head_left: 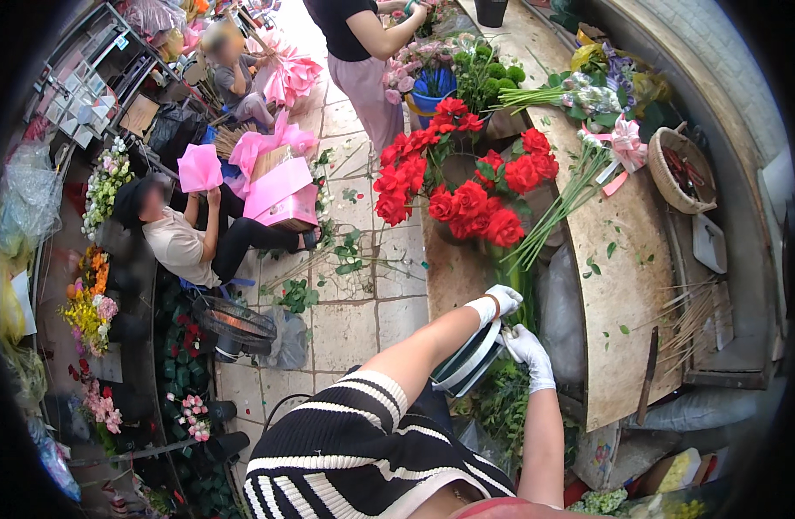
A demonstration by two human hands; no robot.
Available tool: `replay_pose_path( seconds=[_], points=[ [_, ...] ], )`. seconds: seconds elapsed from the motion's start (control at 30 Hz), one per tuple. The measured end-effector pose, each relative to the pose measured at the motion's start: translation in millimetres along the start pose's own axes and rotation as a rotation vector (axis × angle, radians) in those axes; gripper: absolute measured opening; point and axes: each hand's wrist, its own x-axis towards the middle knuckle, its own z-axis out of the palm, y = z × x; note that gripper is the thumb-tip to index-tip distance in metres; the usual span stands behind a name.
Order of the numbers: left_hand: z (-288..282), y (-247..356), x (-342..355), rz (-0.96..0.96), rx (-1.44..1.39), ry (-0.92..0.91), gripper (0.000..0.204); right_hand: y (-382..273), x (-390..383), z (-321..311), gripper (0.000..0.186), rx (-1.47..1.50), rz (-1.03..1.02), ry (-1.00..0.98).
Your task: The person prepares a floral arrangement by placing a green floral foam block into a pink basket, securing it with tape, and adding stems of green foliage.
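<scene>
My left hand [498, 301], in a white glove, closes on a bundle of green stems [520, 275] below the red roses. Just below it, my right hand [530, 356], also gloved in white, has its fingers bent against the lower green; what they hold is hidden. A loose ring of open red roses [443, 205] stands in front of me, with dark foliage among the blooms. Under my left forearm is a dark green thing with pale bands [469, 362], whose kind I cannot make out. Leafy greens [505, 406] lie beneath my hands.
A worn wooden bench [620, 346] curves along the right, bearing long green stems [560, 208], a wicker basket [687, 177] and a long blade [647, 376]. One seated person [183, 242] holds pink paper at left; a fan [234, 322] stands nearby. Another person [363, 69] stands ahead.
</scene>
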Motion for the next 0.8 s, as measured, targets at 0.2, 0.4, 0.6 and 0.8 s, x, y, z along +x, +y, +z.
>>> replay_pose_path(
  seconds=[0.2, 0.4, 0.6, 0.8],
  points=[
    [6, 1, -2, -0.016, -0.193, 0.040, 0.020, -13, -22, -13, 0.054, 0.048, 0.066, 0.015],
    [-1, 20, -5, 0.113, -0.063, 0.056, 0.031, -20, -35, -19, 0.056, -0.016, 0.003, 0.028],
    [-15, 41, -27, 0.124, -0.092, -0.074, 0.032, -14, -25, -11, 0.064, -0.009, 0.004, -0.025],
    [-67, 29, -121, 0.161, -0.308, -0.060, 0.036, 5, -5, 3, 0.077, 0.137, 0.122, 0.157]
  ],
)
